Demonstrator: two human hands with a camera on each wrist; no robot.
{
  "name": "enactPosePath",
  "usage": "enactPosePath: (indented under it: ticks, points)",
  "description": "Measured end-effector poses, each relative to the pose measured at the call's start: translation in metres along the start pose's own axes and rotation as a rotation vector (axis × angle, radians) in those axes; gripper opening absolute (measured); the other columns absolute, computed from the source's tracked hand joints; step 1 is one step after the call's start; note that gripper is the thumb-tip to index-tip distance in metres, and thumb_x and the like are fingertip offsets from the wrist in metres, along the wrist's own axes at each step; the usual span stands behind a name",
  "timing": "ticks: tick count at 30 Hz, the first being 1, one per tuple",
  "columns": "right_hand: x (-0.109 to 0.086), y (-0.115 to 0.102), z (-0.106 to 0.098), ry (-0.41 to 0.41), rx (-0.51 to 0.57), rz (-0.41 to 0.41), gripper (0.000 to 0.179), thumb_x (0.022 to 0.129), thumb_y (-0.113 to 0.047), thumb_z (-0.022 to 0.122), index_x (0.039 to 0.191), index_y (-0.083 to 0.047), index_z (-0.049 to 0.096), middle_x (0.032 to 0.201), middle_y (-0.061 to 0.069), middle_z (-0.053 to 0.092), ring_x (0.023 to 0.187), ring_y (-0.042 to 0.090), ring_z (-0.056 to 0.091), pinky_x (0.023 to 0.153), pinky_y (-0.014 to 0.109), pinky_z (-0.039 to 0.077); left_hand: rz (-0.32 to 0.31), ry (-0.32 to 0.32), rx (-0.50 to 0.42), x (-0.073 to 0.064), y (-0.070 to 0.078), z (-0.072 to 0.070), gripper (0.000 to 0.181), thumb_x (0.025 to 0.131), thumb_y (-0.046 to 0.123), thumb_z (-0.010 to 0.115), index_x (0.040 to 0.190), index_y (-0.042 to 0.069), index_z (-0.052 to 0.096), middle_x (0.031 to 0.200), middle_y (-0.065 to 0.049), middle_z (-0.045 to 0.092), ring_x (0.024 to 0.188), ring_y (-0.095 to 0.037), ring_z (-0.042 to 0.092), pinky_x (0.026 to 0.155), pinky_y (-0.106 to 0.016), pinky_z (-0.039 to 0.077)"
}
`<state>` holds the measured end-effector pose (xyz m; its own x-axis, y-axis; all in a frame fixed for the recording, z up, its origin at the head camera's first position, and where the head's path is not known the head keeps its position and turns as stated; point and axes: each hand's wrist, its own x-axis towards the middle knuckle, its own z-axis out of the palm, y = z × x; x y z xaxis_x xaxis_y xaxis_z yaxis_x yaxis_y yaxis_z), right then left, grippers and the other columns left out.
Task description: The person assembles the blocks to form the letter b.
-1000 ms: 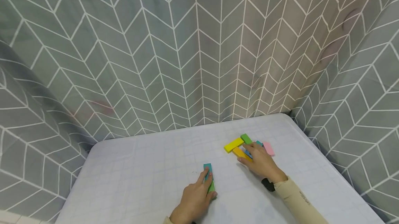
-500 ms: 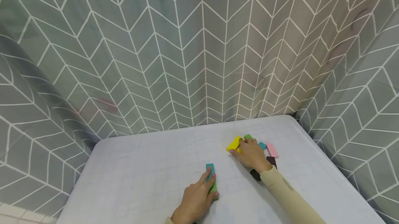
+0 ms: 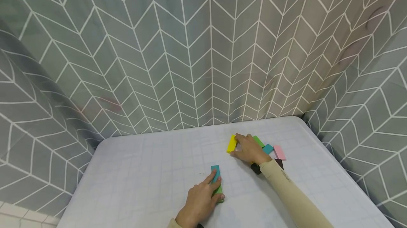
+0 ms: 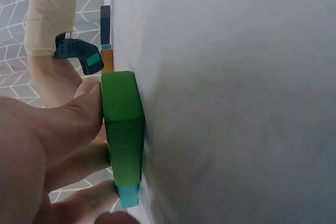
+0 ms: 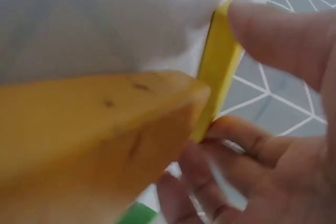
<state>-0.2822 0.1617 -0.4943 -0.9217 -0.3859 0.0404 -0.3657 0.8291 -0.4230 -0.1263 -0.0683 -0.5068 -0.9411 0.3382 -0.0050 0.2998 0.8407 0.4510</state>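
Alignment of the near green block (image 4: 124,145) and teal block (image 3: 215,169) is apparently secured by the left hand (image 3: 199,197), laid over them, fingers apart. Farther right, a pink block (image 3: 279,152) lies unheld. Farther still, the yellow block (image 3: 231,144) is pinched lengthwise by the right hand (image 3: 251,149), presumably for angle control.

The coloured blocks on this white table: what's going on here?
Someone is handling them with bare hands. The left hand rests on a teal block and a green block in a row. The right hand pinches a yellow block by its ends. Near that hand lie a pink block and a dark block.
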Motion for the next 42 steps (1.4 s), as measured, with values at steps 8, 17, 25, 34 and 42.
enactPosePath:
  ticks: [8, 17, 25, 34, 42]
  points:
    - [0.012, -0.004, 0.015, -0.050, 0.190, -0.067, 0.077, 0.095, -0.028, 0.081, 0.156, 0.002, 0.046, 0.157, 0.021, 0.054, 0.127, 0.040, 0.063, 0.108, 0.053, 0.052, -0.022, -0.013, 0.012, 0.001, 0.001, 0.000, 0.059, 0.091, 0.045, 0.079, 0.142, 0.018, 0.069, 0.164, -0.011, 0.050, 0.116, -0.040, 0.074, 0.075, -0.052, 0.063]
    - [0.026, -0.010, 0.023, -0.063, 0.304, -0.051, 0.070, 0.085, -0.022, 0.090, 0.148, -0.008, 0.060, 0.156, 0.013, 0.058, 0.087, 0.015, 0.062, 0.082, 0.034, 0.054, -0.031, -0.031, -0.005, 0.001, 0.002, -0.001, 0.059, 0.091, 0.045, 0.079, 0.143, 0.020, 0.069, 0.165, -0.011, 0.049, 0.118, -0.042, 0.073, 0.077, -0.055, 0.062]
    - [0.030, -0.020, 0.030, -0.145, 0.298, -0.178, 0.070, 0.089, -0.025, 0.088, 0.150, -0.010, 0.058, 0.162, 0.010, 0.053, 0.078, 0.011, 0.058, 0.077, 0.029, 0.053, -0.008, -0.011, 0.004, 0.000, 0.001, -0.001, 0.058, 0.092, 0.044, 0.079, 0.142, 0.018, 0.069, 0.164, -0.012, 0.049, 0.113, -0.041, 0.075, 0.073, -0.053, 0.063]
    - [0.025, -0.023, 0.028, -0.231, 0.329, -0.262, 0.068, 0.091, -0.019, 0.085, 0.151, -0.008, 0.056, 0.162, 0.012, 0.052, 0.071, 0.008, 0.053, 0.069, 0.023, 0.049, -0.007, -0.029, 0.015, 0.003, 0.003, -0.002, 0.058, 0.091, 0.045, 0.079, 0.141, 0.018, 0.070, 0.164, -0.013, 0.049, 0.108, -0.039, 0.077, 0.070, -0.049, 0.063]
    - [0.022, -0.025, 0.026, -0.276, 0.330, -0.246, 0.068, 0.093, -0.022, 0.085, 0.154, -0.014, 0.055, 0.162, 0.007, 0.053, 0.071, 0.008, 0.055, 0.066, 0.022, 0.048, -0.020, -0.039, 0.021, 0.003, 0.003, -0.004, 0.059, 0.091, 0.046, 0.079, 0.143, 0.019, 0.069, 0.166, -0.009, 0.047, 0.107, -0.038, 0.077, 0.070, -0.048, 0.062]
